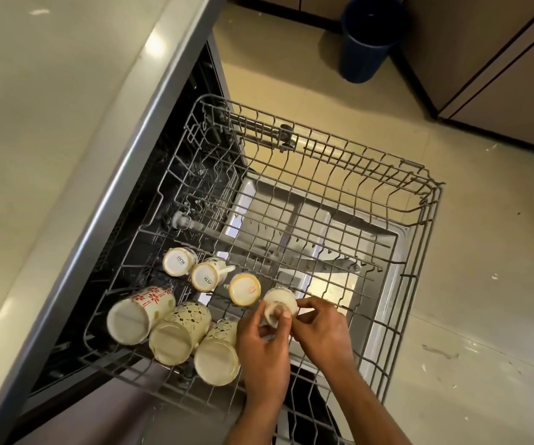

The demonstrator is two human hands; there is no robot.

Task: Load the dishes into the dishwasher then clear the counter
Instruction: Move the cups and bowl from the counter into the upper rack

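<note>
Loading step: both our hands, left [264, 345] and right [321, 332], pinch a small cup [280, 305] over the rack [419, 239], bottom up. Six cups [175, 332] sit inverted left of the hands. Next: seat it between tines, let go. Surface [40, 130] runs far left of the hands; bin [366, 40] on the floor well ahead.

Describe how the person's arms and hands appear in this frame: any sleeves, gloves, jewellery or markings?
Both arms are bare as far as the bottom edge of the frame; no sleeve shows. The left hand and the right hand wear no gloves. No ring, watch, bracelet or other marking is visible on the fingers or wrists. The nails look short and unpainted, though the picture is slightly blurred there.
</note>
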